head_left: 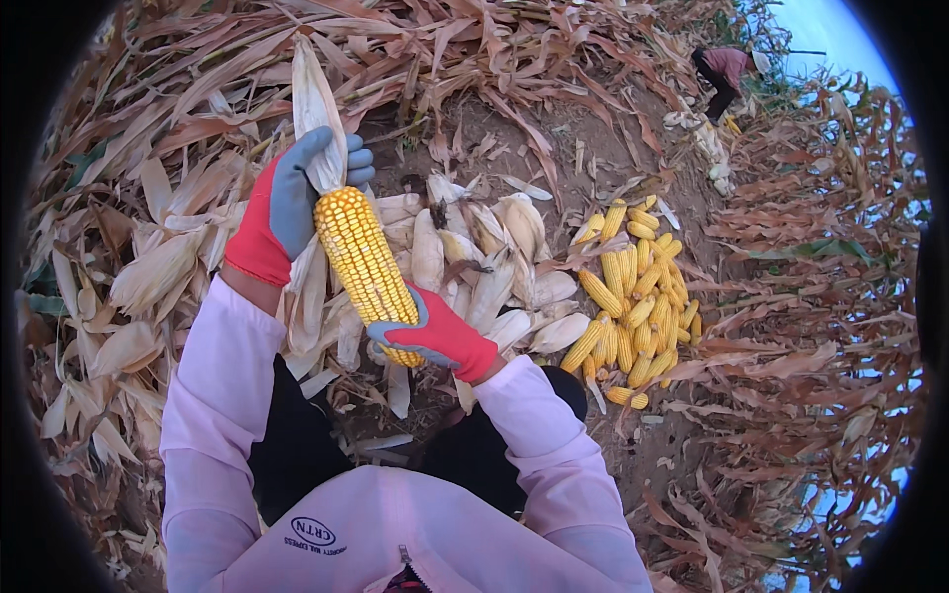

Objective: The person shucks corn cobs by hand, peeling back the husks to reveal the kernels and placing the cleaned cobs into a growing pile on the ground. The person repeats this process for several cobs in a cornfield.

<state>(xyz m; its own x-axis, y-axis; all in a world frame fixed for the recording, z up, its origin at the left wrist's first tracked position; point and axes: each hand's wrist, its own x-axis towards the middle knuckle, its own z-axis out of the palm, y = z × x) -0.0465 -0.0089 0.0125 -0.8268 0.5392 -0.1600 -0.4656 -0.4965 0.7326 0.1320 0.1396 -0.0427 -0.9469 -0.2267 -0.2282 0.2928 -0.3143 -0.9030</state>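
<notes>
A pile of husked yellow corn cobs (638, 296) lies on bare brown soil (554, 148). Just left of the pile sits a heap of pale, unhusked ears and loose husks (484, 267), almost touching it. Farther left of the pile, more dry husks (148, 277) spread over the ground. Behind the pile, dried brown corn stalks and leaves (395, 49) cover the earth, and more of them (820, 296) lie to its right. Well beyond the pile, at the upper right, another person (724, 74) bends down among the stalks, under a patch of pale blue sky (830, 35).
</notes>
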